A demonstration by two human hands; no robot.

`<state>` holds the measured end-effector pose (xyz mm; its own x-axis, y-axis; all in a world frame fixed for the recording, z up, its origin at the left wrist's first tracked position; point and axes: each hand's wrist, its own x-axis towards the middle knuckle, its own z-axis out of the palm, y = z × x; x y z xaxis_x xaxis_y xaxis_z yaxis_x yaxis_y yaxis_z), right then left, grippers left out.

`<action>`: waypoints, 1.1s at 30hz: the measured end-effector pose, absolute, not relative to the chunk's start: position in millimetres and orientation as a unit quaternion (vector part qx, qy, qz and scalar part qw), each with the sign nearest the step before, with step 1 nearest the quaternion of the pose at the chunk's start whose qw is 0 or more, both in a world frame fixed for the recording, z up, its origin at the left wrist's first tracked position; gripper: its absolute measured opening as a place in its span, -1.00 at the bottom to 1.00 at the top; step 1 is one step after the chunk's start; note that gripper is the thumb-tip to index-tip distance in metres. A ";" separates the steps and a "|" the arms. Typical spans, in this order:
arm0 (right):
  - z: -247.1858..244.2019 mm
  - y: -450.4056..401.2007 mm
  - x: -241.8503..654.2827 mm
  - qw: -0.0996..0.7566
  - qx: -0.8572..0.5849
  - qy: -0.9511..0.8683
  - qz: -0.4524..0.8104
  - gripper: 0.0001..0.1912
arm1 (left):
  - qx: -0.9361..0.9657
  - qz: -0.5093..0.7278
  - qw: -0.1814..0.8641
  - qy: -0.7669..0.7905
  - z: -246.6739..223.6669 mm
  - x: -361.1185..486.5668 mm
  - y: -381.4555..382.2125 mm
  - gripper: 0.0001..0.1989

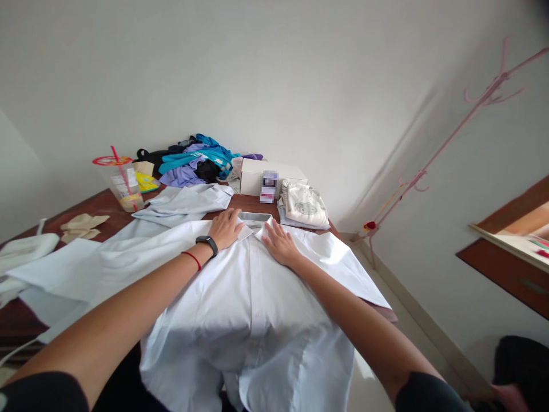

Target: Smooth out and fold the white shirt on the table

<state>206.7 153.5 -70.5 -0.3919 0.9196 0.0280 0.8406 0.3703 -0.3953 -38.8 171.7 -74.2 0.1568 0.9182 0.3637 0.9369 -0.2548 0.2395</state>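
A white button-up shirt (223, 292) lies front side up across the table, its lower part hanging over the near edge. Its collar (255, 217) points away from me. My left hand (226, 229), below a black wristband, rests flat on the left side of the collar with its fingers stretched out. On the collar's right side lies my right hand (281, 243), palm down and fingers spread. Neither hand grips the cloth. The shirt's sleeves spread out to both sides.
Behind the shirt are a pile of blue and purple clothes (201, 160), a white box (253, 174) and folded clothes (302, 203). A plastic cup with a red straw (124, 186) stands at left, near a white appliance (30, 252). A pink coat stand (441, 149) leans at right.
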 end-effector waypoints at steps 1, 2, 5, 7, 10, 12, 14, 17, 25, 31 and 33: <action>-70.4 153.3 210.9 0.122 -0.542 -0.815 0.164 -0.26 | -0.761 -0.214 0.015 -0.612 -77.1 -45.2 171.2 -0.39; -70.7 152.8 216.3 0.118 -0.546 -0.813 0.165 -0.25 | -0.763 -0.203 0.007 -0.613 -79.4 -52.7 170.7 -0.36; -72.5 148.9 238.4 0.084 -0.546 -0.819 0.155 -0.25 | -0.768 -0.166 -0.013 -0.619 -83.0 -74.6 168.5 -0.25; -72.7 142.5 255.6 0.063 -0.547 -0.822 0.147 -0.25 | -0.770 -0.145 -0.020 -0.622 -83.3 -83.4 166.0 -0.20; -68.8 123.4 282.1 0.042 -0.562 -0.813 0.146 -0.27 | -0.774 -0.120 -0.023 -0.622 -82.5 -86.3 162.6 -0.22; -63.4 103.1 300.7 0.035 -0.577 -0.804 0.143 -0.29 | -0.772 -0.111 -0.020 -0.625 -81.9 -84.5 161.2 -0.24; -57.2 77.4 321.2 0.055 -0.582 -0.801 0.128 -0.34 | -0.770 -0.108 -0.015 -0.629 -81.3 -82.3 160.4 -0.26; -50.5 32.8 355.5 0.133 -0.588 -0.794 0.083 -0.41 | -0.767 -0.106 -0.007 -0.633 -80.7 -80.3 159.6 -0.27; -67.8 -61.8 412.4 0.201 -0.693 -0.687 0.087 -0.40 | -0.764 -0.102 0.012 -0.637 -80.4 -79.3 159.9 -0.38; -77.5 -59.8 406.8 0.229 -0.696 -0.663 0.158 -0.21 | -0.763 -0.092 0.022 -0.640 -79.1 -79.9 160.0 -0.40; -75.6 -50.6 409.1 0.224 -0.705 -0.652 0.165 -0.16 | -0.763 -0.089 0.022 -0.640 -78.6 -80.0 159.6 -0.38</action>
<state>409.1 -50.6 -75.6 0.0939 0.9938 0.0589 0.8459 -0.0484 -0.5311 -80.0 159.6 -78.6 0.1638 0.9728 0.1639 0.9805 -0.1789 0.0816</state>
